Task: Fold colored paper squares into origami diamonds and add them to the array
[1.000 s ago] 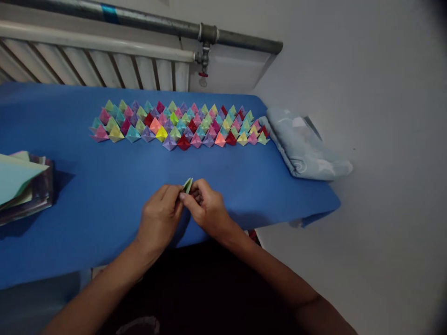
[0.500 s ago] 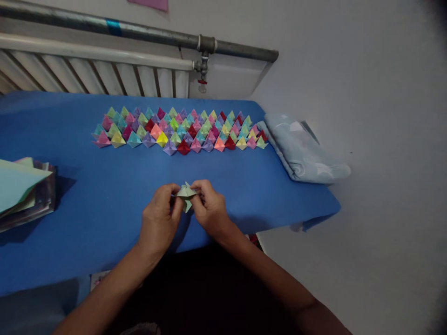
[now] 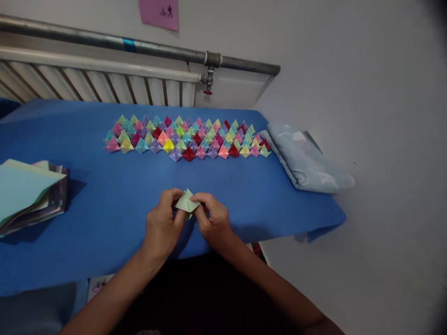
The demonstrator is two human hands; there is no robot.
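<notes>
A small pale green origami piece [image 3: 187,202] is held up between my two hands, over the near part of the blue table. My left hand [image 3: 163,221] grips its left side, thumb underneath and fingers behind. On the right side, my right hand [image 3: 213,218] pinches the paper between thumb and index finger. The piece shows a pointed top and a centre crease; part of its underside is hidden by my fingers. Beyond my hands, several rows of folded paper pieces [image 3: 189,154] in many colours stand side by side.
A stack of coloured paper sheets [image 3: 31,186] lies in an open wrapper at the left. A folded grey-blue cloth [image 3: 307,160] rests at the right end of the blue-covered table [image 3: 115,195]. Behind are a radiator [image 3: 115,86] and a metal pipe [image 3: 167,52] along the wall.
The pale green piece has been tilted, so a flat, diamond-like face with a crease now shows. Both hands keep hold of it. My view has shifted slightly up and left.
</notes>
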